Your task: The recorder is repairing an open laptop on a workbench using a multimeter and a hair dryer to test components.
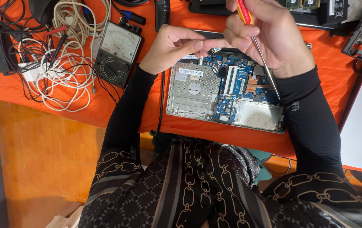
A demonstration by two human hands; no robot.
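An opened laptop base, a flat rectangular shell of grey metal and plastic, lies on the bench, which is covered in smooth bright orange cloth. Its inside is bare to view: a blue circuit board crowded with small dark chips and silvery slots fills the middle, a perforated, dull silver metal plate with a round boss takes the left part, and a pale, matt rectangular bay sits at the lower right. A copper-coloured strip crosses the board near its right side.

The right hand hovers over the far edge of the base, its grip closed around a slim screwdriver with a glossy red and yellow plastic handle and a thin, bright steel shaft that slants down over the board's right side. The left hand is just beside it, thumb and forefinger pressed together and meeting the right fingertips; what they pinch is too small to tell. Both arms wear snug black knit sleeves.

To the left lies a black, boxy analogue multimeter with a pale dial face and a round selector knob. Beside it sprawls a loose tangle of white and black cables, rubbery and looped.
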